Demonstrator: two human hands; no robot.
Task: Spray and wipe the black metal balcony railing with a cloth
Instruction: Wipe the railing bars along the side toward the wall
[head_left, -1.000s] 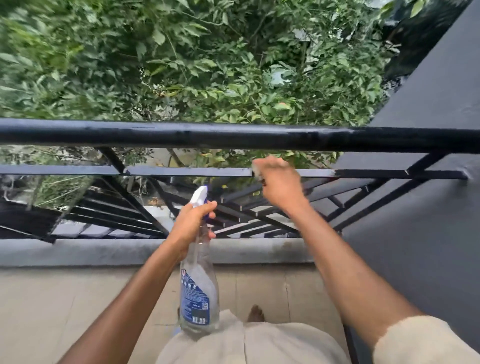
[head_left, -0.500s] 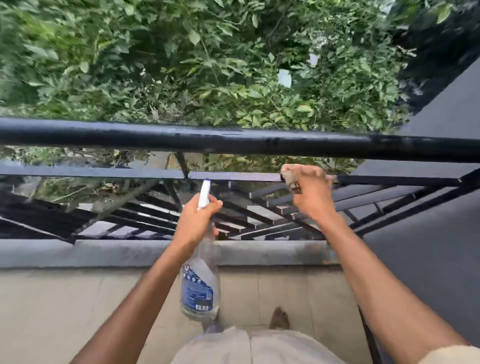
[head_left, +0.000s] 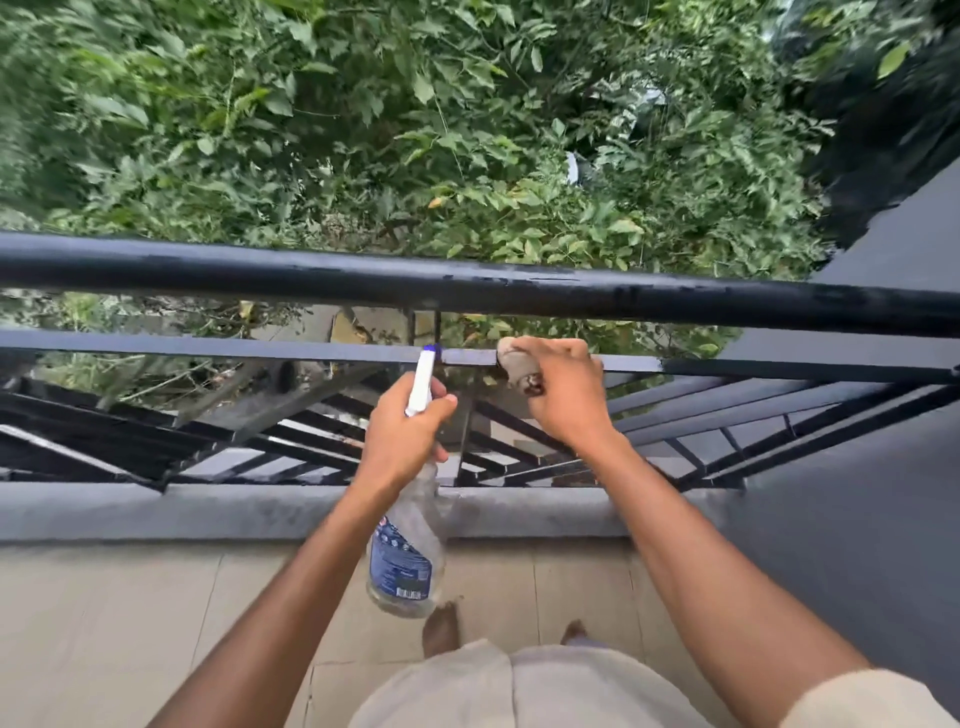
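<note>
The right hand (head_left: 566, 397) curls round a bunched beige cloth (head_left: 516, 362), pressing it on the flat second bar of the black metal balcony railing (head_left: 260, 271). The left hand (head_left: 402, 439) grips a clear, blue-labelled spray bottle (head_left: 408, 558) by its neck, just below that bar.

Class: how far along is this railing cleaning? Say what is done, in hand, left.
Done: unclear; the top rail looks scuffed. In hand: the right hand presses the cloth on the flat middle rail; the left hand holds the spray bottle. Left: probably the slanted lower bars.
</note>
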